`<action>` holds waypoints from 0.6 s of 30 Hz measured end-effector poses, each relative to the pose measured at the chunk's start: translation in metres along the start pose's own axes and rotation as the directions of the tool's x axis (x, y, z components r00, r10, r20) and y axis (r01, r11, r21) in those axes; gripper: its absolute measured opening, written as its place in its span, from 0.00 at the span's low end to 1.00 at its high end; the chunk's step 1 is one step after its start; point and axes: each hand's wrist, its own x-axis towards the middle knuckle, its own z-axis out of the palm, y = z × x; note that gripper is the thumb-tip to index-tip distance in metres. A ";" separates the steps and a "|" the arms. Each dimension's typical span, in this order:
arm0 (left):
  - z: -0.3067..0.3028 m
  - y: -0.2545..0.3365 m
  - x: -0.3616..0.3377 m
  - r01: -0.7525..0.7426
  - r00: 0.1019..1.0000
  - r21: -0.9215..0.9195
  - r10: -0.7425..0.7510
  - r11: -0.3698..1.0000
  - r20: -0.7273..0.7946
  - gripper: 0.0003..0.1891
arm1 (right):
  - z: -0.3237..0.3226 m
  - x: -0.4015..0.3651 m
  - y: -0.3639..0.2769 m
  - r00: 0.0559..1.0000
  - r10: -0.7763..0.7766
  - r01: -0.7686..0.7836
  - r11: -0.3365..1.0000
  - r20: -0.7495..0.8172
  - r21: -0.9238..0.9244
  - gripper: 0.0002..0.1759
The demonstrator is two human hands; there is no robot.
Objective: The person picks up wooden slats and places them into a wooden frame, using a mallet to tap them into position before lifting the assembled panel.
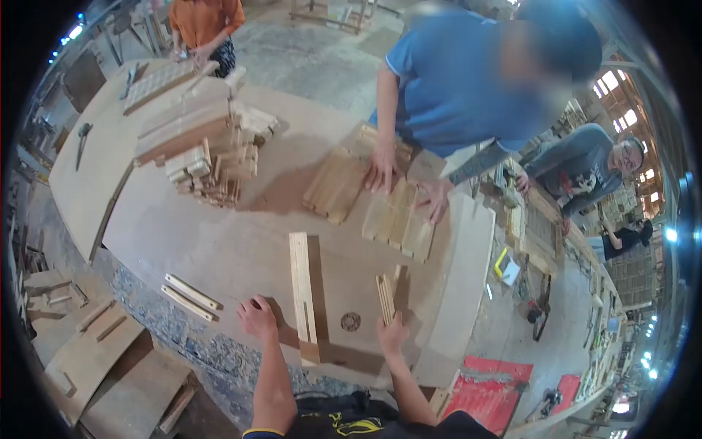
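My right hand (393, 334) is closed around a short bundle of narrow wooden slats (385, 295), held tilted up over the table. My left hand (257, 317) has its fingers curled in, low over the tabletop; what is inside them, if anything, is hidden. Between my hands a long wooden board (302, 293) stands out from the surface and throws a shadow to its right. Two thin wooden strips with holes near their ends (191, 295) lie to the left of my left hand. A round dark mark (351, 321) shows on the tabletop near my right hand.
Across the table (219, 249), a person in a blue shirt (453, 80) presses both hands on flat wooden panels (398, 219). Stacked wooden pieces (190, 124) stand at the far left, near a hammer (82, 143). A red sheet (486, 395) lies at lower right. Other people stand farther off.
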 end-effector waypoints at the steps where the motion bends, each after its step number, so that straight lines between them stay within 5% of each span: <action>1: -0.001 0.001 0.000 0.002 1.000 0.008 -0.002 1.000 0.008 0.15 | 0.003 -0.003 0.000 0.999 -0.019 0.020 1.000 -0.049 0.016 0.18; 5: 0.001 0.000 -0.001 -0.032 0.998 0.031 0.034 0.999 -0.060 0.15 | 0.021 0.000 0.008 0.990 -0.021 0.042 0.989 -0.142 0.143 0.18; 18: -0.004 0.002 -0.004 -0.011 1.000 0.040 0.011 0.999 0.008 0.15 | 0.021 -0.013 0.010 0.986 0.025 -0.004 0.992 -0.163 0.127 0.16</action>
